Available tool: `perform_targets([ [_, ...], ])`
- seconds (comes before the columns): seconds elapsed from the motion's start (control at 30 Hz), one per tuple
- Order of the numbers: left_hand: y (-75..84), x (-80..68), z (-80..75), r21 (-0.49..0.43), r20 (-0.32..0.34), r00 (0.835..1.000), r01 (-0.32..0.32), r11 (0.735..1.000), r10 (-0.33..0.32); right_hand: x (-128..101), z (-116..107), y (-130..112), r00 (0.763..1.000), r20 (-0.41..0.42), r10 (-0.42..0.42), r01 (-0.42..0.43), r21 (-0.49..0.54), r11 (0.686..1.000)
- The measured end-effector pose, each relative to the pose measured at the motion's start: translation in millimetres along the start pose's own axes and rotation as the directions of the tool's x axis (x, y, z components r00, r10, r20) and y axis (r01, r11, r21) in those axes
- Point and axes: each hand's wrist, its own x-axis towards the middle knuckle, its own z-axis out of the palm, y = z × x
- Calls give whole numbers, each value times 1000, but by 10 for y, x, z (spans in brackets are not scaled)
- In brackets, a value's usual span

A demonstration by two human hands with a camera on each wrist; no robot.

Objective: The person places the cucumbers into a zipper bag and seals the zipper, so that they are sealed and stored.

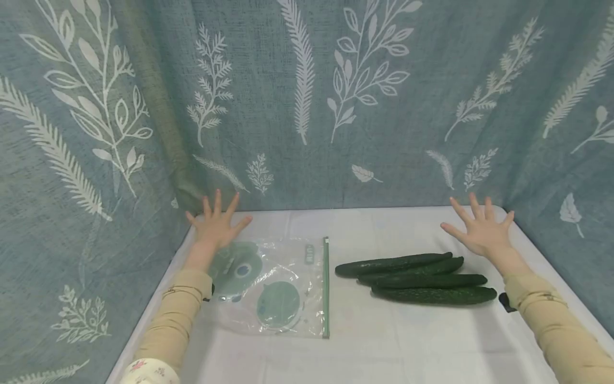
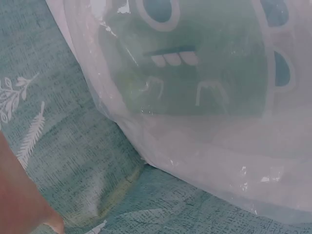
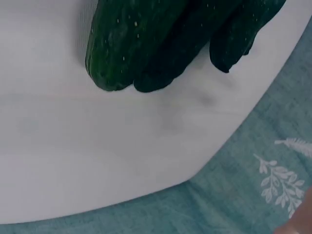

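Note:
My left hand point(image 1: 216, 226), fingers spread wide, is by the back left corner of the table, just beyond a clear zip bag point(image 1: 307, 298). The bag lies flat, with green cartoon prints and a green slider strip point(image 1: 326, 288) along its right edge. In the left wrist view the printed bag point(image 2: 195, 78) fills much of the picture. Several dark green cucumbers point(image 1: 431, 295) lie side by side to the right of the bag. Spread the same way, my right hand point(image 1: 484, 232) is near the back right corner, beyond the cucumbers' right ends point(image 3: 114, 73). Neither hand holds anything.
A white cloth covers the table point(image 1: 384, 346). Blue-green curtains point(image 1: 336, 170) with white leaf patterns stand along the back and both sides, close to the table edges. A dark object point(image 1: 506, 302) shows at the right wrist.

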Motion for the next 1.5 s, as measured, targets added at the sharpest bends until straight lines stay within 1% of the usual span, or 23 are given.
perform_targets([
  [0.2, 45, -24, 12, 0, -10, 999, -40, 999, 40, -16, 56, -146, 999, -16, -50, 50, 7, 999],
  [0.4, 126, -30, 64, 21, -23, 996, -88, 996, 89, -27, 117, -288, 992, -35, -118, 118, -8, 993],
  [0.57, 215, -42, 92, 22, -32, 991, -131, 991, 131, -39, 177, -390, 984, -64, -168, 168, -12, 986],
  [0.8, 353, -72, 129, 8, -21, 980, -196, 981, 196, -92, 259, -539, 968, -80, -239, 240, 2, 971],
  [0.97, 445, -129, 138, 13, -11, 974, -226, 974, 227, -128, 335, -655, 950, -102, -296, 298, 9, 955],
  [1.1, 515, -162, 150, 6, -2, 967, -257, 967, 257, -164, 366, -770, 932, -102, -347, 351, 22, 936],
  [1.27, 617, -190, 178, 0, -12, 952, -306, 952, 306, -205, 371, -934, 902, -92, -423, 427, 25, 904],
  [1.4, 712, -223, 193, 1, -10, 943, -332, 943, 332, -223, 398, -1055, 877, -93, -472, 475, 10, 880],
  [1.5, 776, -251, 199, 7, -5, 936, -352, 936, 352, -243, 421, -1145, 860, -94, -502, 505, 19, 863],
])
